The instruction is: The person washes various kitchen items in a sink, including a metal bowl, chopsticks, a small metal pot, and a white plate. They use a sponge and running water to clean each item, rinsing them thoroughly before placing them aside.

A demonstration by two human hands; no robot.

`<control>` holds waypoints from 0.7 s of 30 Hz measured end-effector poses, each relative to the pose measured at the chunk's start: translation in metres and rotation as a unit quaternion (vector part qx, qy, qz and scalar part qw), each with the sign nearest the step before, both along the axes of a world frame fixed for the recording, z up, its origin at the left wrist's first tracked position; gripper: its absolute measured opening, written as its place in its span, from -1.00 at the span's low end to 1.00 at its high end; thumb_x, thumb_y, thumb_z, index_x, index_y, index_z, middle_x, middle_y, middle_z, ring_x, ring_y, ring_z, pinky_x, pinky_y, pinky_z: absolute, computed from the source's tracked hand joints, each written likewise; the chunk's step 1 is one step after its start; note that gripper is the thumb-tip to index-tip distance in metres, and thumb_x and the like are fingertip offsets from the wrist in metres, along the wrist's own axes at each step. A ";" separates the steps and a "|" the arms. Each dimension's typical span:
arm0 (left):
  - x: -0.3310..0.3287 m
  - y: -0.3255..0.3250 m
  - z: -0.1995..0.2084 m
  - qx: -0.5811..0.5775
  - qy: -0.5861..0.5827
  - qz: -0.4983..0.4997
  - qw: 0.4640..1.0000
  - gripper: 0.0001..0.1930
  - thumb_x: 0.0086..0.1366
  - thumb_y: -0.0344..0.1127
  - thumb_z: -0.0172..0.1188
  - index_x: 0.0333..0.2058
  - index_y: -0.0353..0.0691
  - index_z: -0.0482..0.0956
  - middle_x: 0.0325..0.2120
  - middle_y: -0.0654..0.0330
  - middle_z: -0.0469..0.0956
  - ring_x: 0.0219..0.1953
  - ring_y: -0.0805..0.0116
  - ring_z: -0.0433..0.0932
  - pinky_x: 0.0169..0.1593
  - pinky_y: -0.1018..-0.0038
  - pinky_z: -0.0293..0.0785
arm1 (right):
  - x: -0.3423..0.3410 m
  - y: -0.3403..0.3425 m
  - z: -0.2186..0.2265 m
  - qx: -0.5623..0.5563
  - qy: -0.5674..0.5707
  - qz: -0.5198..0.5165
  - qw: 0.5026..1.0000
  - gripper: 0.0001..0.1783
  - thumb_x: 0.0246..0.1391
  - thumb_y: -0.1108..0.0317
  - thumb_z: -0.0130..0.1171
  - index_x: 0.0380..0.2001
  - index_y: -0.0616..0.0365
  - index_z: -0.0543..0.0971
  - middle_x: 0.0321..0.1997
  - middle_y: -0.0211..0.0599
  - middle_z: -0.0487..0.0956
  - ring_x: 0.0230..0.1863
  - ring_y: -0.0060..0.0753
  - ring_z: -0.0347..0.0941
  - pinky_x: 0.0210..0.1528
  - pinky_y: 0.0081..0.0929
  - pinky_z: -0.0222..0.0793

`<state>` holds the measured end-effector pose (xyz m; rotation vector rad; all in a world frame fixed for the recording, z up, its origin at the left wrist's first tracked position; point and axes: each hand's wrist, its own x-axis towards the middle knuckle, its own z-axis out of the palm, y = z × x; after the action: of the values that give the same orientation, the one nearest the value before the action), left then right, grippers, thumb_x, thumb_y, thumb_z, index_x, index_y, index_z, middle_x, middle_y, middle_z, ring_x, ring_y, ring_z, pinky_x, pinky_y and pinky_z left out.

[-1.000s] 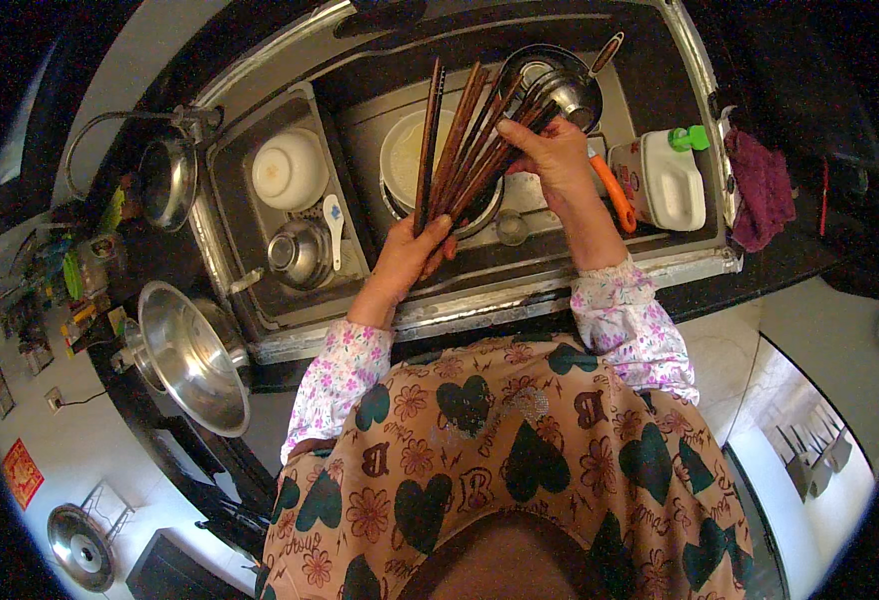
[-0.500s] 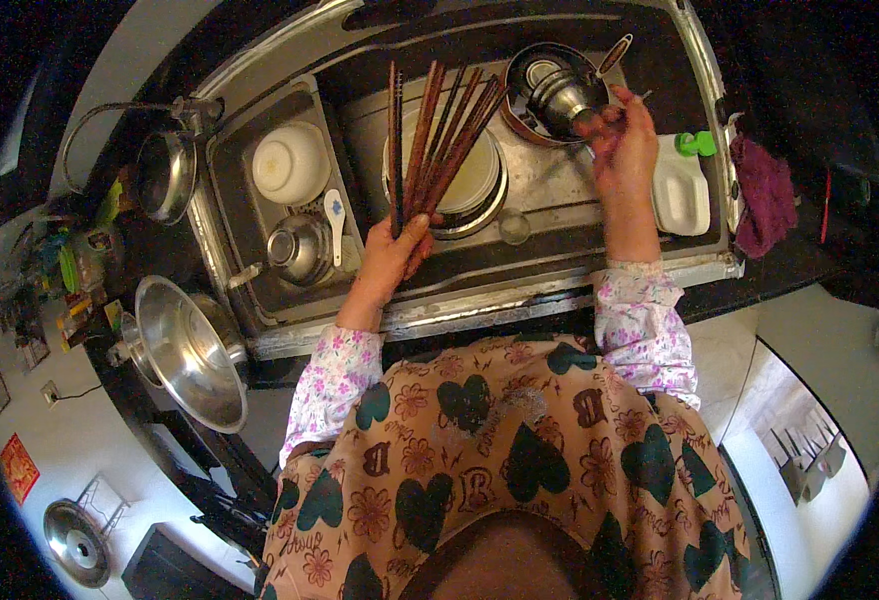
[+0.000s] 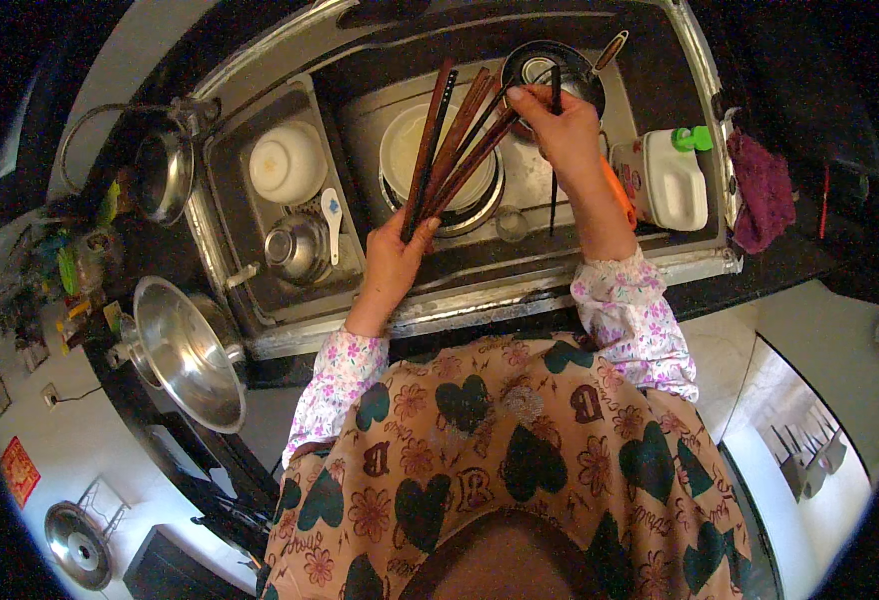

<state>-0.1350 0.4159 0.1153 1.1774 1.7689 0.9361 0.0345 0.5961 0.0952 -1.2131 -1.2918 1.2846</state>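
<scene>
My left hand (image 3: pixel 392 265) is closed round the lower ends of a bundle of brown and black chopsticks (image 3: pixel 448 160), which fan out up and to the right. My right hand (image 3: pixel 570 135) is closed on a single dark chopstick (image 3: pixel 554 205) that stands nearly upright in the picture. Its thumb and fingers are at the tips of the bundle; whether they grip those too, I cannot tell. Beneath the bundle, white bowls (image 3: pixel 397 150) sit in a round metal-rimmed vessel in the sink. A dark pan (image 3: pixel 590 88) with metal bowls in it is partly hidden behind my right hand.
The sink's left basin holds a white bowl (image 3: pixel 288 162), metal bowls (image 3: pixel 295 247) and a white spoon (image 3: pixel 334 222). A small glass (image 3: pixel 510 224) is in the right basin. A white bottle with a green cap (image 3: pixel 677 190), a purple cloth (image 3: pixel 763 190) and a large metal basin (image 3: pixel 190 350) flank the sink.
My right hand has moved left from over the pan to the chopstick tips. An upright dark chopstick now shows in it. The bundle in my left hand has tilted to the right.
</scene>
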 end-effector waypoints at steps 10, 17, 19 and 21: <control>-0.012 -0.012 -0.012 -0.086 -0.083 0.013 0.993 -0.72 0.23 -0.17 0.09 -0.27 -0.30 0.51 -0.70 0.33 0.39 -0.62 0.57 0.32 -0.51 0.58 0.27 | 0.054 0.015 0.031 -0.113 0.233 -0.233 0.937 -0.69 0.15 0.08 -0.07 -0.42 0.12 0.38 -0.51 -0.42 0.38 -0.59 -0.58 0.26 -0.69 -0.63 0.15; -0.014 -0.010 -0.007 -0.068 0.047 0.016 0.996 -0.72 0.20 -0.19 0.11 -0.24 -0.28 0.50 -0.74 0.16 0.43 -0.69 0.40 0.40 -0.55 0.48 0.31 | 0.029 -0.003 0.073 -0.124 0.078 -0.074 0.986 -0.74 0.04 0.12 0.10 -0.52 0.03 0.34 -0.66 -0.56 0.26 -0.71 -0.75 0.10 -0.75 -0.69 -0.10; -0.011 -0.010 -0.004 -0.047 0.078 -0.002 0.996 -0.72 0.19 -0.20 0.11 -0.22 -0.27 0.50 -0.72 0.08 0.45 -0.66 0.30 0.44 -0.53 0.43 0.33 | 0.008 -0.008 0.056 -0.029 -0.127 0.041 0.991 -0.59 -0.10 0.11 0.23 -0.26 0.19 0.53 -0.51 -0.41 0.50 -0.49 -0.55 0.38 -0.43 -0.57 0.31; -0.008 -0.009 -0.003 -0.034 0.096 -0.012 0.995 -0.72 0.19 -0.20 0.10 -0.21 -0.26 0.50 -0.69 0.03 0.47 -0.64 0.21 0.48 -0.51 0.39 0.35 | -0.001 -0.010 0.045 -0.012 -0.130 0.116 0.985 -0.57 -0.10 0.11 0.24 -0.22 0.19 0.53 -0.50 -0.39 0.50 -0.49 -0.55 0.36 -0.37 -0.56 0.32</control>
<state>-0.1433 0.4074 0.1122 1.2761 1.9184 0.7639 0.0332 0.5859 0.1401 -1.3093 -1.6504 1.3400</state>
